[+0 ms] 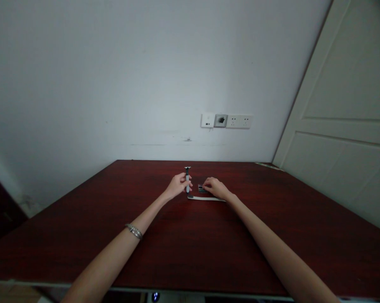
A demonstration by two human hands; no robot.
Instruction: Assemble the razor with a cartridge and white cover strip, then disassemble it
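My left hand is closed round the handle of a slim white razor, holding it upright with its dark head at the top. My right hand rests just to the right, fingers curled down on a small dark flat object that I cannot make out. A thin pale strip lies flat on the dark red table under and in front of both hands. A silver bracelet is on my left wrist.
The table reaches back to a white wall with a row of sockets and a switch. A white panelled door stands along the right side. The table's near edge runs along the bottom of the view.
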